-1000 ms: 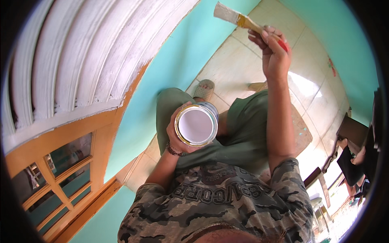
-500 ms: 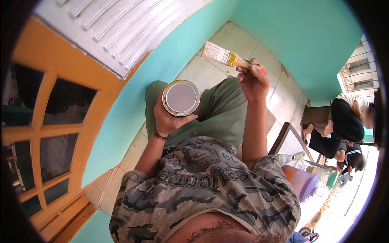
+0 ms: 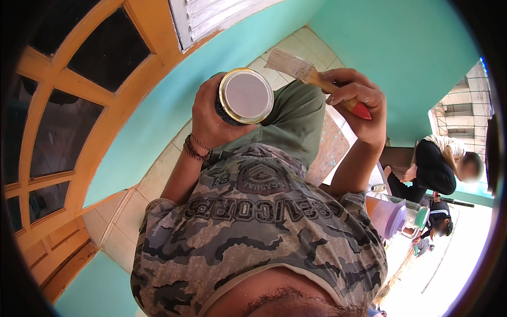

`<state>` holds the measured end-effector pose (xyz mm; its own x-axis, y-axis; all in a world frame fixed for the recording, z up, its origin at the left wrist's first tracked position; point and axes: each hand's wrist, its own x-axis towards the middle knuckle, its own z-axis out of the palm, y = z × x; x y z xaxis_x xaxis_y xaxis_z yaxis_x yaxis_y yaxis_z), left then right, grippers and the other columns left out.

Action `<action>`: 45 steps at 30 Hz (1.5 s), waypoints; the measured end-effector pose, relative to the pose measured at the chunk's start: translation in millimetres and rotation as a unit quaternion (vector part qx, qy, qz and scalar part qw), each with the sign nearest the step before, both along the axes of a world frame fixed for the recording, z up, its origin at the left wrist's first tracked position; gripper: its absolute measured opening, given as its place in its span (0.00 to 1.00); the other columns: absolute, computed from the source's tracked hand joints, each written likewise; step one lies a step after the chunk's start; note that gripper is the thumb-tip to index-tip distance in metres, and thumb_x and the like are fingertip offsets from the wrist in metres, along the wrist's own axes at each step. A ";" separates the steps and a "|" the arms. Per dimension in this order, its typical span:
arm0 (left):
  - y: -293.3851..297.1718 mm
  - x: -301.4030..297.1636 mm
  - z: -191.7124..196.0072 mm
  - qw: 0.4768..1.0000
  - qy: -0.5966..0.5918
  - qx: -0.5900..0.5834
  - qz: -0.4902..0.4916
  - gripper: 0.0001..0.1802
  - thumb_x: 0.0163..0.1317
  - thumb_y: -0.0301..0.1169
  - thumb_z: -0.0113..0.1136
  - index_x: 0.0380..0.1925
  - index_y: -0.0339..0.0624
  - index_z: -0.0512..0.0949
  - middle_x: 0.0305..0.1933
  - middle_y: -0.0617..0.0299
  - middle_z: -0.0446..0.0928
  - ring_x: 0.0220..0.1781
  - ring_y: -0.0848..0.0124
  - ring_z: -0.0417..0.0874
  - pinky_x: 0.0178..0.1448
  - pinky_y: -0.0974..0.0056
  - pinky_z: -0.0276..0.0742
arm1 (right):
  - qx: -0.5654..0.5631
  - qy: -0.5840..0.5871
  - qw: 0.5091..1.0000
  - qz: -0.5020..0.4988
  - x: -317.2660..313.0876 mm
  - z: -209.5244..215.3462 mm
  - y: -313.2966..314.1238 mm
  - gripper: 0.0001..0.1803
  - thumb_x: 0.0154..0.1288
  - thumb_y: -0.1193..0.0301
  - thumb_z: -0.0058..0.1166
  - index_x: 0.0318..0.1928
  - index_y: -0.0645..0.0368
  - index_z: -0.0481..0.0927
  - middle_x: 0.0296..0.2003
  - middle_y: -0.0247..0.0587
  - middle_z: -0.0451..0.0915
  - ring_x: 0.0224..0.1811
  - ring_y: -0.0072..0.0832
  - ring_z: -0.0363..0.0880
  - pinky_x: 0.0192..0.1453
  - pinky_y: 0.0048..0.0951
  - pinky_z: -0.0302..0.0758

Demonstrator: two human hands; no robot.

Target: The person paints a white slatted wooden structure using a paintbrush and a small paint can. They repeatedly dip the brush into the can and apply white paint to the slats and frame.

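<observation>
My left hand (image 3: pixel 211 113) is wrapped round a paint can (image 3: pixel 245 96), whose round top shows pale greyish paint inside a metal rim. Between the fingers of my right hand (image 3: pixel 359 100) is a paintbrush (image 3: pixel 311 76) with a wooden handle and a red end. Its bristles, coated pale, point up and left, a little to the right of the can and apart from it. Both hands are raised in front of my camouflage shirt, above my green trousers.
An orange wooden door (image 3: pixel 132 79) with dark panes stands at the left, beside a white slatted panel (image 3: pixel 208 18). Turquoise walls (image 3: pixel 391 68) meet ahead over a tiled floor (image 3: pixel 309 47). At the right are plastic containers (image 3: pixel 393 216) and two people, one sitting (image 3: pixel 438 164).
The can and the brush have come up closer to me. My right hand has moved right and turned, showing the red handle end. The view has shifted, with the white panel now smaller.
</observation>
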<state>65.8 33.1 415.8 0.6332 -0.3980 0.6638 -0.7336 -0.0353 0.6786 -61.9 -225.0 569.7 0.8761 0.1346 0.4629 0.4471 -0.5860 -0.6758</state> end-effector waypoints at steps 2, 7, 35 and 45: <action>-0.3 -1.9 0.5 1.000 0.000 0.006 0.004 0.55 0.31 0.48 0.87 0.60 0.36 0.72 0.56 0.49 0.79 0.56 0.50 0.81 0.62 0.50 0.76 | -0.026 0.011 1.000 0.004 3.5 3.7 8.1 0.21 0.41 0.95 0.49 0.34 0.64 0.85 0.51 0.50 0.83 0.45 0.34 0.86 0.45 0.29 0.80; -6.9 -1.7 -4.4 0.999 -0.004 0.029 0.021 0.55 0.31 0.48 0.86 0.61 0.36 0.71 0.56 0.48 0.77 0.57 0.49 0.79 0.63 0.49 0.75 | -0.061 0.024 0.998 0.005 18.7 2.6 18.9 0.23 0.38 0.94 0.46 0.35 0.64 0.84 0.51 0.48 0.84 0.48 0.38 0.85 0.44 0.32 0.80; -30.0 12.5 -35.0 0.996 -0.009 0.074 0.046 0.56 0.32 0.51 0.83 0.62 0.35 0.70 0.58 0.48 0.76 0.60 0.48 0.76 0.63 0.47 0.71 | -0.056 0.049 0.997 0.001 31.0 -33.2 12.9 0.21 0.42 0.93 0.48 0.35 0.64 0.85 0.49 0.49 0.84 0.43 0.38 0.86 0.41 0.30 0.79; -32.3 13.2 -36.5 0.997 0.006 0.067 0.045 0.56 0.32 0.51 0.83 0.62 0.35 0.70 0.58 0.49 0.77 0.60 0.48 0.77 0.64 0.47 0.71 | -0.071 0.058 0.995 -0.046 39.5 -41.1 18.6 0.13 0.44 0.92 0.57 0.29 0.62 0.82 0.47 0.51 0.86 0.45 0.37 0.87 0.50 0.31 0.81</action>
